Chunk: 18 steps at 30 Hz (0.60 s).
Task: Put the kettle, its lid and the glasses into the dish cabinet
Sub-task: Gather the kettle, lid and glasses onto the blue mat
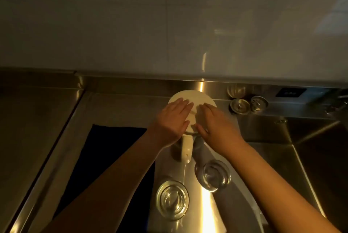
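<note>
While both my hands lay on the kettle, two glasses stood nearer to me.

My left hand (172,119) and right hand (216,122) rested flat on the cream lid (195,99) of the kettle (186,148), fingers (181,103) straight and close together, thumbs at its near rim. Its handle pointed toward me. One glass (172,199) stood below my left wrist, another glass (213,175) under my right forearm, on the steel tabletop (120,106); a dark cloth (105,157) lay left.

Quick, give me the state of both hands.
Left hand: open, fingers flat on the cream lid of the kettle.
Right hand: open, fingers resting on the same lid, thumb at its rim.
</note>
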Available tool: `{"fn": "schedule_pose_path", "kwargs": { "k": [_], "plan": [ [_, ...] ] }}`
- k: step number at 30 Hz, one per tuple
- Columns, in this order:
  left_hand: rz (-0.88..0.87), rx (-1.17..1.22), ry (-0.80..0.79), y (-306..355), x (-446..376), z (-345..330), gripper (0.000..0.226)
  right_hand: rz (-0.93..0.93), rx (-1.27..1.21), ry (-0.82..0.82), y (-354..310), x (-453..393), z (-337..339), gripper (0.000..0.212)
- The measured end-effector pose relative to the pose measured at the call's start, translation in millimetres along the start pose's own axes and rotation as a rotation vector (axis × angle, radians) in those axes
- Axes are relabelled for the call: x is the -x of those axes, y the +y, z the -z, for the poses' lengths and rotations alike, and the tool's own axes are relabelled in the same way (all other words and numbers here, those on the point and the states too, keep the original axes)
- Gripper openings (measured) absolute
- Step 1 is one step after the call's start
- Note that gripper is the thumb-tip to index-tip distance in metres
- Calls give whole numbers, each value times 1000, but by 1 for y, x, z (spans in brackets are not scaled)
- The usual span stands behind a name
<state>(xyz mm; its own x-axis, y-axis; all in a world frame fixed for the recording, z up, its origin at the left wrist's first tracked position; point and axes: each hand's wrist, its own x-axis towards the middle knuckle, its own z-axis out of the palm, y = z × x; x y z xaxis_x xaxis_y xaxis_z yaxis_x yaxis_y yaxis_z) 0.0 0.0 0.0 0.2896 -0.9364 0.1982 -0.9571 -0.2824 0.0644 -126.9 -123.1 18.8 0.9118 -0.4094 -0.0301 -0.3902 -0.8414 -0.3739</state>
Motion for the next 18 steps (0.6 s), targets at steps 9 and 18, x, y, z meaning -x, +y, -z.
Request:
{"fn": "schedule_pose_path", "kwargs": {
  "k": [9,18],
  "plan": [
    [-149,-216,217,3,-11,-18,32,191,-20,179,18,-19,-16,38],
    [-85,-115,145,5,-14,-16,40,186,-6,240,16,-31,-15,21]
  ]
}}
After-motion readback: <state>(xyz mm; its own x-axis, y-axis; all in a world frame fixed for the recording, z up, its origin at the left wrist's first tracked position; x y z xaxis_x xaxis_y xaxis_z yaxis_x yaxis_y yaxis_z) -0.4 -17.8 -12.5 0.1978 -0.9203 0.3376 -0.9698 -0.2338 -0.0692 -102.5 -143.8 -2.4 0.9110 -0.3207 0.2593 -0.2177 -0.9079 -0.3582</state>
